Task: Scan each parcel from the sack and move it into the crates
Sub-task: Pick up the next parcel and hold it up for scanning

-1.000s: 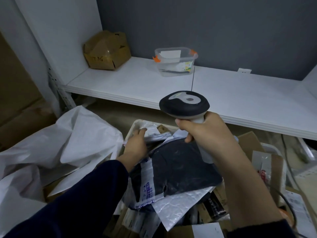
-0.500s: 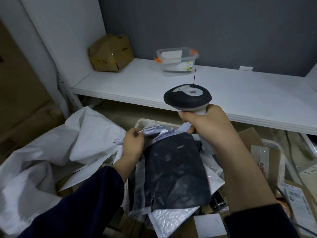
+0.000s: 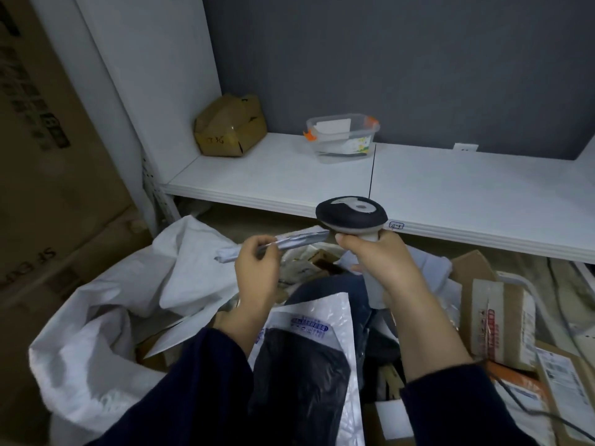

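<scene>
A: Handling of the flat parcel (image 3: 296,241)?
B: Judged light, thin and floppy, with slick film. Best taken by one end.
A: Hands?
B: The left hand (image 3: 257,272) pinches its near end between thumb and fingers, edge-on, just left of the right hand (image 3: 383,268). That one is wrapped round the scanner (image 3: 351,215) handle; parcel tip reaches under the head.

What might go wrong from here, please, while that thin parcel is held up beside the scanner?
1. The left hand only pinches the thin grey parcel at one end, so it could slip unscanned into the heaped parcels below.
2. The parcel sits edge-on, close under the scanner that the right hand grips, so the scan may miss its label.
</scene>
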